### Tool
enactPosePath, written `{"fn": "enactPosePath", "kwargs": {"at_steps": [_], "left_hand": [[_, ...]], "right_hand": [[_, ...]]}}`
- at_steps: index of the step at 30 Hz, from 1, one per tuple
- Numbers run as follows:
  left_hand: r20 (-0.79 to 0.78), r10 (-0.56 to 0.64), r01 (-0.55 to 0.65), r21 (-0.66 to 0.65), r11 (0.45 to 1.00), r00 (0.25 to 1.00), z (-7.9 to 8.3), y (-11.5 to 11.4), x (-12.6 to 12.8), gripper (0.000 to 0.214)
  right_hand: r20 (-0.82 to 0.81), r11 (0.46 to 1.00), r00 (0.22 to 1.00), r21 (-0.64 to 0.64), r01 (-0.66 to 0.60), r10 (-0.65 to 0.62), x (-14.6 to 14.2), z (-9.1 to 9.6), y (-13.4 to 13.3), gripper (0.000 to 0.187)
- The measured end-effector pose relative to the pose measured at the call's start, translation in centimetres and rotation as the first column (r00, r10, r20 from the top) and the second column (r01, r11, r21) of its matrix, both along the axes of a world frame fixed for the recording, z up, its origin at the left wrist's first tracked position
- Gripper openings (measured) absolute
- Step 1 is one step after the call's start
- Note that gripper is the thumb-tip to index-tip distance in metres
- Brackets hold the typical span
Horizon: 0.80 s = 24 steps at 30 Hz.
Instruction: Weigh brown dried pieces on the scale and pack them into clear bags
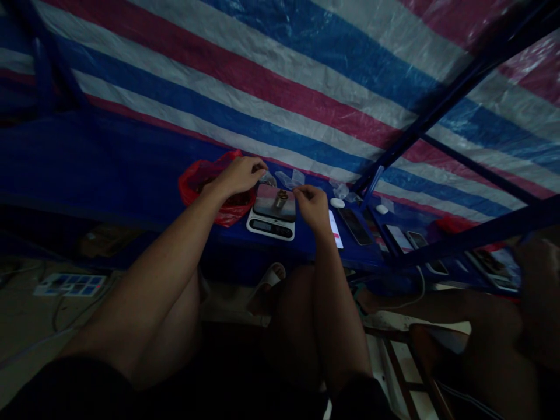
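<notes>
A white kitchen scale [270, 228] with a dark, shiny platform sits on the blue table. Standing on its platform is a small metal cup [280, 201] filled with brown bits. My left hand [246, 174] is over the right side of an open red plastic bag [189, 189] with dark brown contents, its fingers curled together. Whether they hold anything is too dim to see. At the platform's right edge, close to the cup, my right hand [313, 205] has thumb and fingertips pinched; what is between them, if anything, cannot be made out.
Behind the scale lie clear plastic bags [291, 178]. To the right are a lit phone [335, 229], a dark phone [354, 226] and a white case [337, 203]. Blue metal bars [396, 146] cross there, before a striped tarp [245, 76]. Another person's leg [437, 307] shows at right.
</notes>
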<state>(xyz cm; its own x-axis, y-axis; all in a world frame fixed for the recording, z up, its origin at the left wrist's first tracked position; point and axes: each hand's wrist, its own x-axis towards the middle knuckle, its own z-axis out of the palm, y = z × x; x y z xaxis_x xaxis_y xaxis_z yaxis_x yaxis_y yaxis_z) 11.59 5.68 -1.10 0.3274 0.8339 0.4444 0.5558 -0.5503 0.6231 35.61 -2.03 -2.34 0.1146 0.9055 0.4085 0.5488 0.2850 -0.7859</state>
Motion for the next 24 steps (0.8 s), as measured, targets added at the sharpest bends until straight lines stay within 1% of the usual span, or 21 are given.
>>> {"fn": "enactPosePath", "kwargs": {"at_steps": [3,7,11,14,17,19,21,24], "left_hand": [[-0.097,0.066,-0.066,-0.001,0.998,0.993,-0.4,0.4,-0.8,0.031],[-0.186,0.144,-0.143,0.022,0.99,0.972,-0.1,0.3,-1.1,0.032],[-0.213,0.159,-0.155,0.034,0.987,0.964,-0.1,0.4,-0.4,0.035],[-0.27,0.147,-0.139,0.05,0.989,0.952,-0.6,1.3,0.1,0.041],[-0.331,0.198,-0.195,0.041,0.98,0.923,-1.2,2.3,0.2,0.044],[-0.344,0.216,-0.212,0.049,0.976,0.914,-1.6,2.8,0.0,0.042],[-0.336,0.2,-0.188,0.068,0.98,0.921,-2.1,3.2,-0.2,0.038],[-0.254,0.154,-0.144,0.061,0.988,0.955,-2.6,3.7,-0.2,0.022]], "right_hand": [[-0.018,1.0,1.0,0.003,0.013,-0.013,0.0,0.1,0.0,0.028],[-0.036,1.0,0.999,0.005,0.012,-0.012,-0.1,0.2,-0.1,0.03],[-0.03,1.0,0.999,0.009,0.026,-0.026,-0.2,0.2,-0.2,0.03],[-0.039,1.0,0.999,0.011,0.03,-0.029,-0.2,0.1,-0.3,0.029],[-0.058,1.0,0.998,0.007,0.027,-0.026,-0.1,0.0,-0.2,0.029],[-0.067,1.0,0.998,0.002,0.023,-0.023,0.1,-0.1,-0.2,0.029],[-0.063,1.0,0.998,-0.001,0.02,-0.02,0.2,-0.1,-0.3,0.028],[-0.052,1.0,0.999,-0.004,0.016,-0.016,0.4,-0.1,-0.4,0.026]]}}
